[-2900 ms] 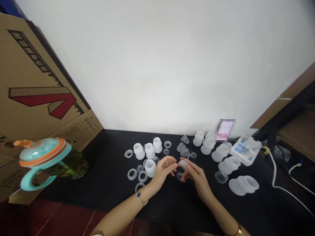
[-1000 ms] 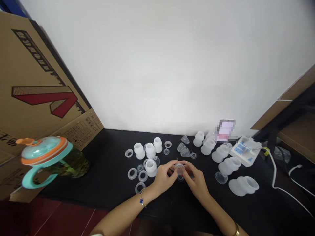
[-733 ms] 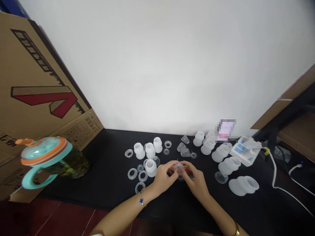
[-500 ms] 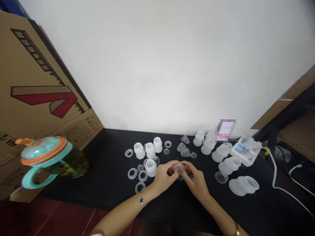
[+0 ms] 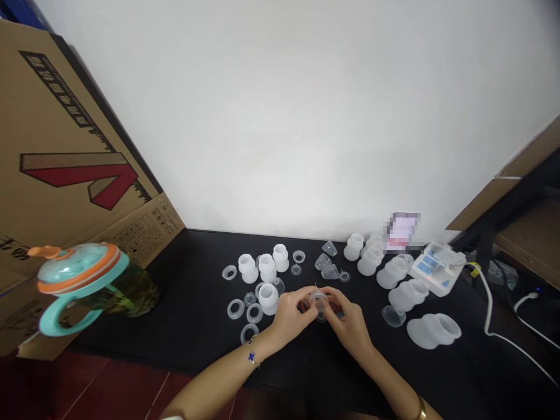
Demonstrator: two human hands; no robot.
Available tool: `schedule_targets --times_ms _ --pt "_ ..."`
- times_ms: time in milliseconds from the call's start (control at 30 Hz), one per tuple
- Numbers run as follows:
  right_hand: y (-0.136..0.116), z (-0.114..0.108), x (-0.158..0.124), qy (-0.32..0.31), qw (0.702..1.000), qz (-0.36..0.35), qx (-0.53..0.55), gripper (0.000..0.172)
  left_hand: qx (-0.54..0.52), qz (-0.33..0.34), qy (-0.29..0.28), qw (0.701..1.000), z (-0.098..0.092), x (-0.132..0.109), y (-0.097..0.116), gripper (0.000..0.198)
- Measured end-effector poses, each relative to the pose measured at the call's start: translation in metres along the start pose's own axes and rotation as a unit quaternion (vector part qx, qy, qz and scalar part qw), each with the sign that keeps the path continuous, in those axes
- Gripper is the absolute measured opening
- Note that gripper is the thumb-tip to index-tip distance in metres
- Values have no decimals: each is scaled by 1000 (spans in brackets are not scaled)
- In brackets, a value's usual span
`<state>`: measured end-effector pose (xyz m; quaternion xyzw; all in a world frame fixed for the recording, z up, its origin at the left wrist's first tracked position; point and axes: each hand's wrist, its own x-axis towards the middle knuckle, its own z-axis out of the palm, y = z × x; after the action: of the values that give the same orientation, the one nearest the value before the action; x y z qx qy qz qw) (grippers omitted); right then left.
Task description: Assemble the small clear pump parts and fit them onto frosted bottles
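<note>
Between both hands, low over the black table, is a translucent screw ring (image 5: 319, 297) like the loose bottle rings nearby, with a clear part below it whose kind I cannot make out. My left hand (image 5: 292, 314) pinches the ring's left side with thumb and fingers. My right hand (image 5: 347, 318) is closed on its right side, thumb in front. Left of my left hand stands a white bottle (image 5: 268, 300), with several loose rings (image 5: 254, 313) and a clear nipple (image 5: 249, 299) around it. Behind the hands lie clear cone-shaped caps (image 5: 329, 272) and a small clear disc (image 5: 345, 276).
More white bottles (image 5: 248, 269) stand at the back left; others (image 5: 434, 331) lie or lean at right beside a clear dome (image 5: 394, 315). A white device (image 5: 437, 268) trails a cable. A lidded jug (image 5: 100, 280) and a cardboard box (image 5: 65, 192) are at left.
Both hands stay in the same place, still holding the ring, with at most a very slight finger shift. Nothing else has visibly moved.
</note>
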<state>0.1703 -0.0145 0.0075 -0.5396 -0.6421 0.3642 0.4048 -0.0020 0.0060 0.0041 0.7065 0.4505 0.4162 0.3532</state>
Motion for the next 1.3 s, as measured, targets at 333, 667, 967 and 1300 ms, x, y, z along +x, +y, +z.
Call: schedule_targets --times_ms 333,667,967,1300 --pt "1 1 0 -4 1000 4 7 30 -1 5 -7 1000 0 0 -2 25" --pt "-1 1 -1 -12 1000 6 13 30 19 18 2 1000 -1 0 -2 25" --pt "2 2 -2 2 1000 -10 -5 30 35 25 -4 999 -2 0 -1 25" --pt "5 3 -1 3 1000 -26 -13 29 25 37 1 999 -2 0 2 24"
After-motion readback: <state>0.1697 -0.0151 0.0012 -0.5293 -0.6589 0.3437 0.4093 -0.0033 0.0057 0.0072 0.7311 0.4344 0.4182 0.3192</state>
